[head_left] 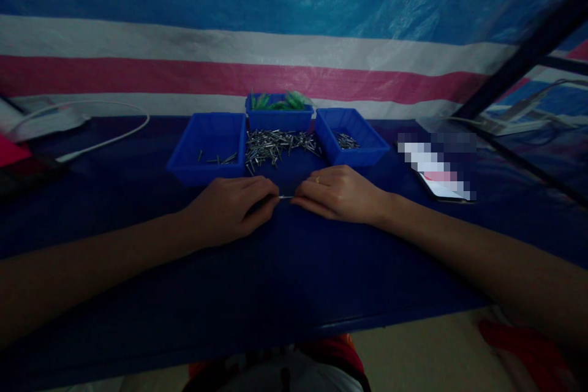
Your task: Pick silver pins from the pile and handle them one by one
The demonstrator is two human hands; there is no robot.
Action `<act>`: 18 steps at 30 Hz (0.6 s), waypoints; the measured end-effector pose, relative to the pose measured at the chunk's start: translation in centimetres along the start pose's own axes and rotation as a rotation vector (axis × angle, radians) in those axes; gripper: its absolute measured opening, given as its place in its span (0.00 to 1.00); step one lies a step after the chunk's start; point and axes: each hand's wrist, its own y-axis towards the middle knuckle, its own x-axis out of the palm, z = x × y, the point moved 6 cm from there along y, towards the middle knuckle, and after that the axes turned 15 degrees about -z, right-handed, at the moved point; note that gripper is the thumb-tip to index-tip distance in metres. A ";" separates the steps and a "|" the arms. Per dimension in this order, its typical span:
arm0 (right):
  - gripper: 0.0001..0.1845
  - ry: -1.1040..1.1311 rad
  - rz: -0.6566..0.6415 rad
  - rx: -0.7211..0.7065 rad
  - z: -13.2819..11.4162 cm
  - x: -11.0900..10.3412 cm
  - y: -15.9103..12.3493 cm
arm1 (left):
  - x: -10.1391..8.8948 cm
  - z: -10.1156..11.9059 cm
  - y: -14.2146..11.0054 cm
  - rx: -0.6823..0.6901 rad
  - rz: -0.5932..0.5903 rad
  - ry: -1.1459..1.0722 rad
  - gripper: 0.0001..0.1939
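Striped blue, white and pink woven tarp [294, 30] fills the far background. Dark blue table cover [285, 282] spans the whole near area.

Three blue plastic trays sit far centre: left blue tray [209, 147] holds a few metal pins; right blue tray [351, 135] holds a small cluster; far blue tray [279, 111] holds green plastic pieces. Loose pile of small silver metal pins [278, 146] lies on the cover between the left and right trays. White cable [108, 138] curves at far left. Phone [443, 187] lies right of the trays, screen blurred.

Left hand [232, 208] and right hand [340, 193] rest on the cover, near of the pile, fingertips almost meeting. Gold ring [316, 180] on the right hand. Single thin silver pin [285, 197] spans the gap between them: left fingers curled, thumb and forefinger pinching one end; right fingers pressed together, tips closed on the other end. Pin lies level, just above the cover.

Judgement: handling step on one pin, likely checking or fitting it, sorting to a tray pending. Whether a green piece is on it is too small to tell. Next move calls for a steady pinch and a short reach to a tray without disturbing the pile.
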 end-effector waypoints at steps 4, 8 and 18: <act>0.22 -0.004 0.023 -0.013 -0.1 -0.1 0.0 | -0.4 0.3 -0.1 0.031 0.061 0.028 0.12; 0.21 0.003 0.042 -0.019 -0.1 -0.2 0.0 | -0.5 0.4 -0.1 0.050 0.094 0.044 0.11; 0.23 0.048 -0.040 0.047 0.2 0.1 0.2 | -0.4 0.2 -0.1 0.031 0.069 0.052 0.16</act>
